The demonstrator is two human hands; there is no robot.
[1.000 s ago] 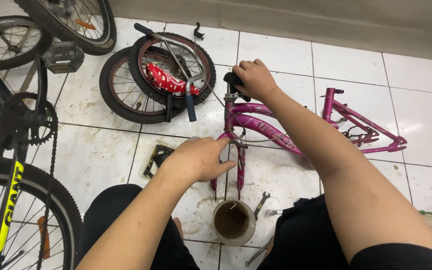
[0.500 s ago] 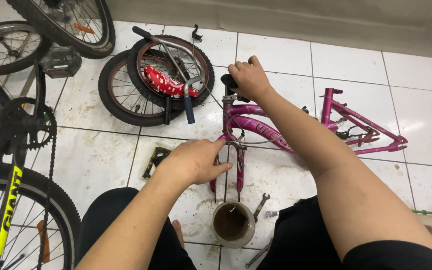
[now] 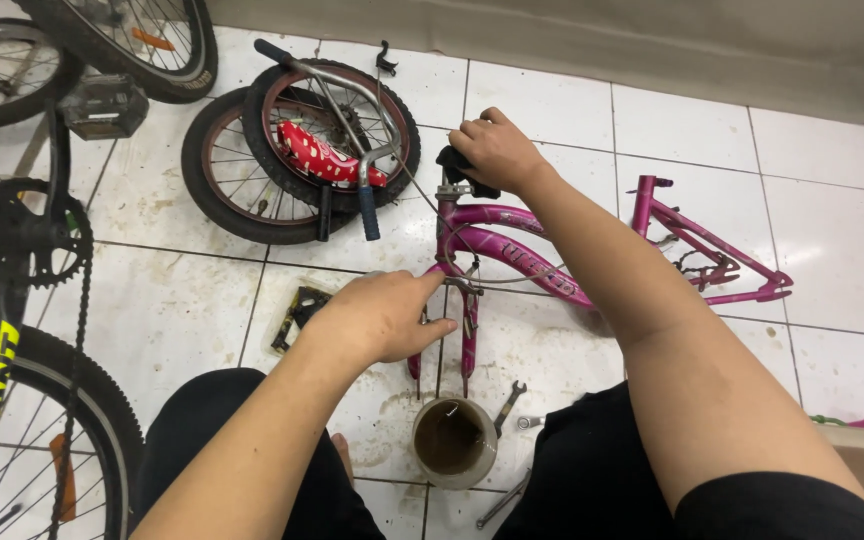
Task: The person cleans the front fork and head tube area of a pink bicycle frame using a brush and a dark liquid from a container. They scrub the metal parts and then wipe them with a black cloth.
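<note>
Nearest your knees a grimy tin (image 3: 454,440) stands on the tiled floor (image 3: 182,310), a small spanner (image 3: 508,405) just beside it. Just beyond, your left hand (image 3: 384,318) is closed around the pink fork (image 3: 469,335), near its crown, while your right hand (image 3: 495,152) is clamped over the dark top of the head tube — so both hands are gripping the frame (image 3: 592,265). By the look of it you are working the fork and headset: one hand steadies the top, the other turns or seats the fork. The next move seems to call for a firm hold above and a straight line through the steerer, so nothing binds. The frame lies on the floor between your knees and the wall, its long axis running left to right, head tube at the left and rear dropouts pointing right; the fork legs point back toward you. Farther off to the left, two small wheels (image 3: 292,160) and a handlebar (image 3: 347,120) lie stacked — a larger bicycle (image 3: 12,330) stands at the left edge.
</note>
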